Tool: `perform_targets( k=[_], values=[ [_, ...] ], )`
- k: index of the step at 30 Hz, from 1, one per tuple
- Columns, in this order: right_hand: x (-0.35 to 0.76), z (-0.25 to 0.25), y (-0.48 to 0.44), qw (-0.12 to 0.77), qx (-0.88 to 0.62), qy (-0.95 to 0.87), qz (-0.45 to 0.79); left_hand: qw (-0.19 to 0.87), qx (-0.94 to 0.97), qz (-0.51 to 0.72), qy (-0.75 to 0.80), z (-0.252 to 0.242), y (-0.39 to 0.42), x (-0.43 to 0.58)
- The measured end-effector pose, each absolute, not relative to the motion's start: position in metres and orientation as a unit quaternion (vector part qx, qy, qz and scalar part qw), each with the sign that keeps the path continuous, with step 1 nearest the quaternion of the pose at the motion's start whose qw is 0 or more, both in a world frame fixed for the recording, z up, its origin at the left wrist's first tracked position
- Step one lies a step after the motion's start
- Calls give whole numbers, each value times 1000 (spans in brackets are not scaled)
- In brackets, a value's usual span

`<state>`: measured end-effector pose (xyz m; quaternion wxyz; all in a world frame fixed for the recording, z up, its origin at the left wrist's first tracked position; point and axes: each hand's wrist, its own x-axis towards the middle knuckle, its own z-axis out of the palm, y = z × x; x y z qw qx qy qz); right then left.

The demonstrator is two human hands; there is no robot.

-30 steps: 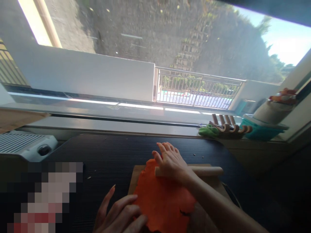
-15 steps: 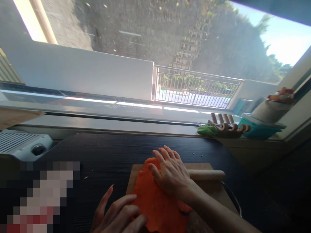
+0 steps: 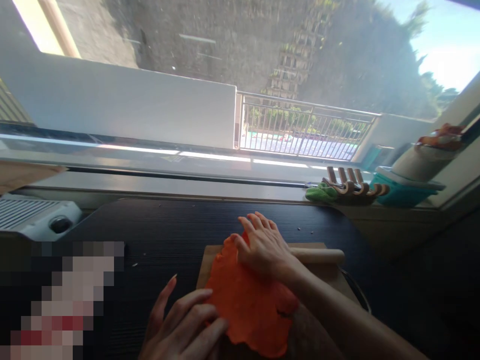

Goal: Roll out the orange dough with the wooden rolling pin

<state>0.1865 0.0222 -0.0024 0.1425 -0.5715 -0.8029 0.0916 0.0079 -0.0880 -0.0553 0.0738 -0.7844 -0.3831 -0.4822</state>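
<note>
A flat, ragged-edged orange sheet of dough or modelling clay (image 3: 249,305) lies on a wooden board (image 3: 205,262), with a small tear near its right edge. My right hand (image 3: 264,250) rests palm down on its upper right part, fingers stretched out. At the sheet's left edge, my left hand (image 3: 187,320) has its fingers spread and their tips at or on the orange material. A wooden rolling pin (image 3: 318,255) lies across the board to the right, its left end hidden behind my right hand.
The board lies on a dark table (image 3: 161,225) dotted with small crumbs. Along the windowsill are a green cloth (image 3: 320,194), a wooden rack (image 3: 352,185) and a teal container (image 3: 405,190). A grey-white appliance with a knob (image 3: 56,217) stands at the left. A blurred patch covers the lower left.
The view has tilted slightly, so the scene sits a little higher. My right hand stays flat on the sheet, and more of the sheet's lower right edge shows. My left hand has barely moved.
</note>
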Motion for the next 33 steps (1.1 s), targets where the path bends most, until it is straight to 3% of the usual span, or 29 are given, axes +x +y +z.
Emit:
perform_targets(
  k=[8,14,18,25,29,33],
  values=[
    [186,-8,11,148,-555,-815,74,138,-794,-467,-364,-54,-88,8],
    [185,0,47,157,-589,-791,58,164,-838,-369,-366,-41,-94,21],
    [189,6,65,172,-598,-783,0,174,-834,-370,-371,-34,-91,32],
    [219,-9,15,160,-583,-795,-46,128,-844,-377,-358,-25,-84,41],
    [227,7,17,134,-591,-794,-47,128,-839,-442,-291,-15,-80,39],
    [230,28,9,167,-571,-801,-72,115,-859,-441,-234,-17,-81,19]
  ],
)
